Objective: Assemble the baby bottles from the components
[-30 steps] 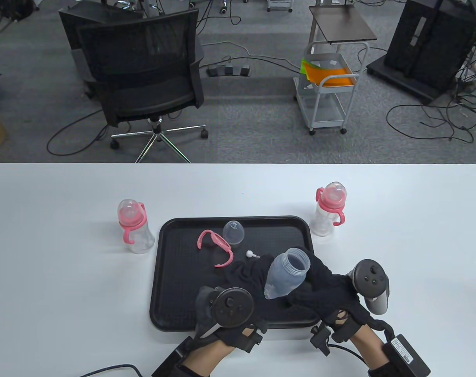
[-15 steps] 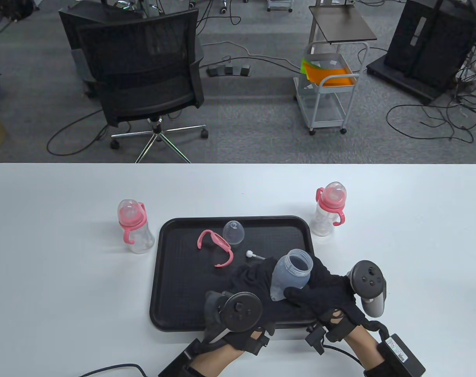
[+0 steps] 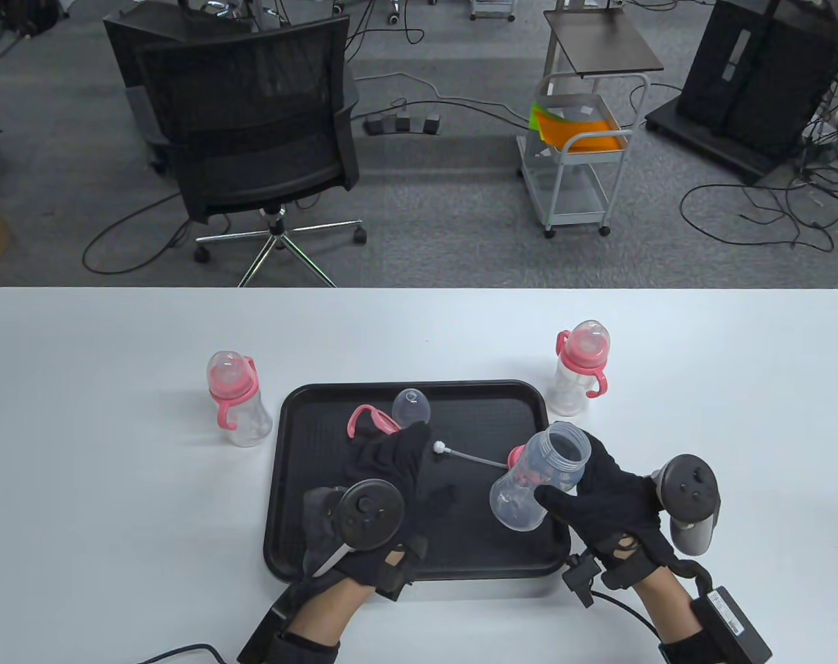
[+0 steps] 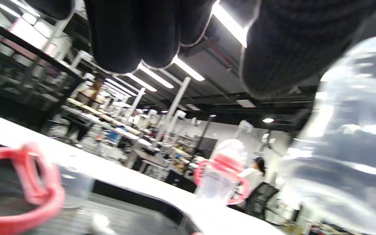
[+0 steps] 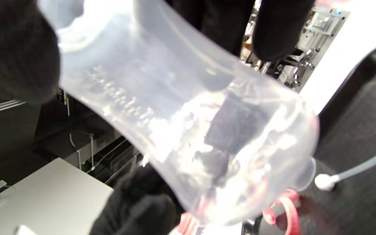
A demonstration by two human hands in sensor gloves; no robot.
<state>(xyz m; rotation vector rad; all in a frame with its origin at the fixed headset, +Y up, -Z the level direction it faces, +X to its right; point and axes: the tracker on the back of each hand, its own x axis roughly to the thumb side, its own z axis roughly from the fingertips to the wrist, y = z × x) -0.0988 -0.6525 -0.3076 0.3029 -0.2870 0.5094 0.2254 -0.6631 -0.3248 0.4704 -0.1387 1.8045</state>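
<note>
My right hand (image 3: 564, 484) grips a clear bottle body (image 3: 540, 477) and holds it tilted above the right side of the black tray (image 3: 301, 553); it fills the right wrist view (image 5: 175, 114). My left hand (image 3: 398, 443) hovers open over the tray, its fingers (image 4: 126, 32) just above a pink handle ring (image 3: 372, 417), not holding it. A straw with a white tip (image 3: 438, 448) lies on the tray and runs to a pink collar (image 3: 517, 458) behind the bottle. A clear dome cap (image 3: 411, 406) lies at the tray's far edge.
Two assembled bottles with pink handles stand on the white table, one left of the tray (image 3: 234, 401) and one at its far right corner (image 3: 578, 370). An office chair (image 3: 253, 138) and a cart (image 3: 578, 152) stand beyond the table.
My right hand lifted the bottle body and carried it right. My left hand left the bottle and moved left and forward to the pink handle ring, uncovering the straw and pink collar.
</note>
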